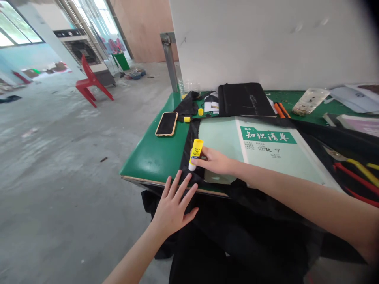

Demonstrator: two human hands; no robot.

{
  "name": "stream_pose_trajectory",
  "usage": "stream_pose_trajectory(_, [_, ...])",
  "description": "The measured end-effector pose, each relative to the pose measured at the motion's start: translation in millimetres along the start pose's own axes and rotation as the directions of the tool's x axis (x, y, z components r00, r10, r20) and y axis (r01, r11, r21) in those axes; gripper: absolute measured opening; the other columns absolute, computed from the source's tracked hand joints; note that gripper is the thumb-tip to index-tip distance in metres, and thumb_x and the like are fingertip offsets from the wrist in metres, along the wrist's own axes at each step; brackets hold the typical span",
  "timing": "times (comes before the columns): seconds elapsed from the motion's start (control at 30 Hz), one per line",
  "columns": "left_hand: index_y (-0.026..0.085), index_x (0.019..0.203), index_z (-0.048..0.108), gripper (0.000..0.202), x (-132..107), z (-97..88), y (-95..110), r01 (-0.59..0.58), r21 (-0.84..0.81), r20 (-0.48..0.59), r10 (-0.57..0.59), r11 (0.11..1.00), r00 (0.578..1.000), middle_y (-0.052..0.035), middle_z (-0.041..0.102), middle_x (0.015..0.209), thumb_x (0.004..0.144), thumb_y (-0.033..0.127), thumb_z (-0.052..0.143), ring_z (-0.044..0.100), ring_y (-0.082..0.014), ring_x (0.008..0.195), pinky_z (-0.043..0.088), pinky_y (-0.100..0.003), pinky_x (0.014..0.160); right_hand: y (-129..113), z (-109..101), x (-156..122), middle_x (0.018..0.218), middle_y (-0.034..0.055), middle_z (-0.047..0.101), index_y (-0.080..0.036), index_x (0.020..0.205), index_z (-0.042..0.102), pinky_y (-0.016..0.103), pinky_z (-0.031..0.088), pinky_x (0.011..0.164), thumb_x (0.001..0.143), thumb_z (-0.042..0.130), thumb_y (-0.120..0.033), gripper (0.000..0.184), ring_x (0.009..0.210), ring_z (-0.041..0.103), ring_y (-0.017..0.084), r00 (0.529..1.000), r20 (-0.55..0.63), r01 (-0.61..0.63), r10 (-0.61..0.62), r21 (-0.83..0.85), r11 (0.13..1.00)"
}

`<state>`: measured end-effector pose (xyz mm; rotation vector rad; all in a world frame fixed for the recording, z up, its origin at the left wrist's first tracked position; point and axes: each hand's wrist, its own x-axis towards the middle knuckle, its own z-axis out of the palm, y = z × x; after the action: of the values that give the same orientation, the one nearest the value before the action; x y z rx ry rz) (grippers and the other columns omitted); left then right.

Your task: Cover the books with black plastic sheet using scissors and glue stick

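Note:
A yellow glue stick (196, 150) is gripped in my right hand (217, 161), its white end pointing down onto a strip of black cloth (194, 136). That cloth runs along the left side of a pale green book (266, 157), which lies opened flat with its cover up, and it spreads out beyond the book on the right. My left hand (174, 207) has its fingers spread, the tips at the table's front edge by the black cloth. Whether those fingertips press on the cloth is hard to tell. Two yellow caps (200, 112) stand behind the book.
A phone (166, 124) lies on the green tabletop (148, 152) at left. Behind the book are a black notebook (244, 99), orange pens (281, 110) and a clear plastic cup (310, 101). Red-and-yellow scissors (355, 175) rest at right. A red chair (92, 83) stands on the floor.

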<state>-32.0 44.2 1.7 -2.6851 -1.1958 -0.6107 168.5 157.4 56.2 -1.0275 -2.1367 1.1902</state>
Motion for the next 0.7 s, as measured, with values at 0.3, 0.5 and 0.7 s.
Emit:
stream_pose_trajectory(0.3, [0.013, 0.137, 0.038, 0.060, -8, -1.2, -3, 0.008, 0.027, -0.019, -0.007, 1.000, 1.000, -0.0174, 0.035, 0.146, 0.084, 0.031, 0.057, 0.022, -0.0358, 0.138, 0.027, -0.055, 0.109, -6, 0, -1, 0.084, 0.0028, 0.063, -0.019, 0.091, 0.050, 0.028, 0.041, 0.061, 0.084, 0.052, -0.044, 0.027, 0.068, 0.055, 0.014, 0.998, 0.069, -0.004, 0.014, -0.152, 0.988])
stream_pose_trajectory(0.5, [0.003, 0.141, 0.029, 0.071, -4, -2.0, -6, 0.037, 0.082, -0.020, -0.036, 0.996, 0.999, -0.0216, 0.036, 0.144, 0.084, 0.035, 0.054, 0.033, -0.0304, 0.135, 0.031, -0.046, 0.110, -17, 4, 1, 0.084, 0.0041, 0.062, -0.018, 0.090, 0.051, 0.026, 0.034, 0.057, 0.086, 0.047, -0.052, 0.034, 0.069, 0.053, 0.015, 0.989, 0.126, 0.115, -0.075, -0.353, 0.929])
stream_pose_trajectory(0.7, [0.004, 0.141, 0.032, 0.069, 1, -1.0, -7, 0.064, 0.118, -0.032, -0.060, 0.991, 0.998, -0.0199, 0.042, 0.141, 0.084, 0.037, 0.053, 0.040, -0.0294, 0.130, 0.036, -0.043, 0.106, -20, 3, 3, 0.080, 0.0018, 0.058, -0.018, 0.084, 0.047, 0.025, 0.031, 0.055, 0.084, 0.051, -0.044, 0.026, 0.064, 0.048, 0.012, 0.978, 0.151, 0.192, -0.145, -0.368, 0.910])
